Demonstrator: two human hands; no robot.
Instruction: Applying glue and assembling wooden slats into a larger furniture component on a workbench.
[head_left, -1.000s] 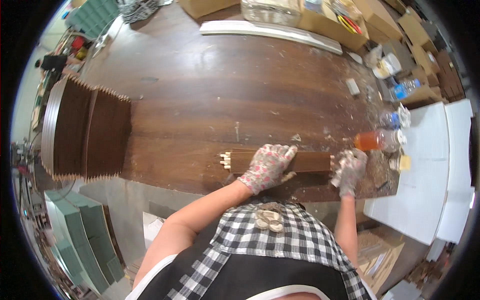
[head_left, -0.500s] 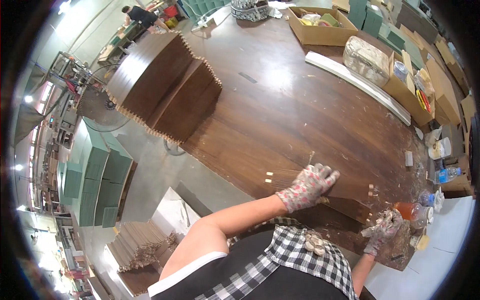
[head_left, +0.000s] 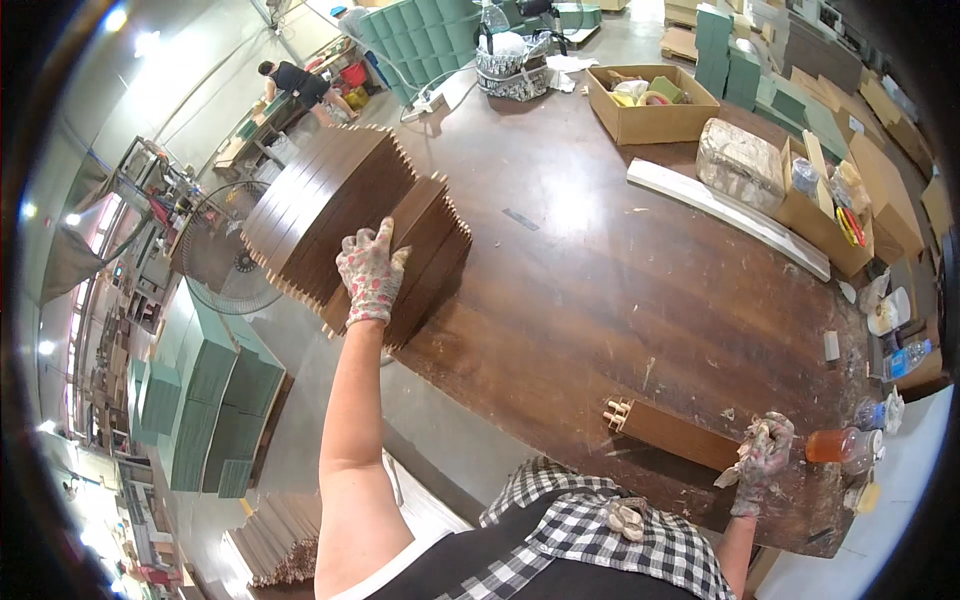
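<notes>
Where left hand rests, smooth slats, pale-tipped

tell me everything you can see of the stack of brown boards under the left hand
The stack of boards looks like dark-brown wood, piled in two stepped levels, its pale ends making toothed rows. It stands at the left of the table. The gloved left hand lies on it; its grip is unclear.

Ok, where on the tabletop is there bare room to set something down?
The tabletop looks mostly bare between the big brown stack, white strip and small brown bundle. Crowded: right edge, with the amber bottle; also around the right hand at the bundle's end.
</notes>
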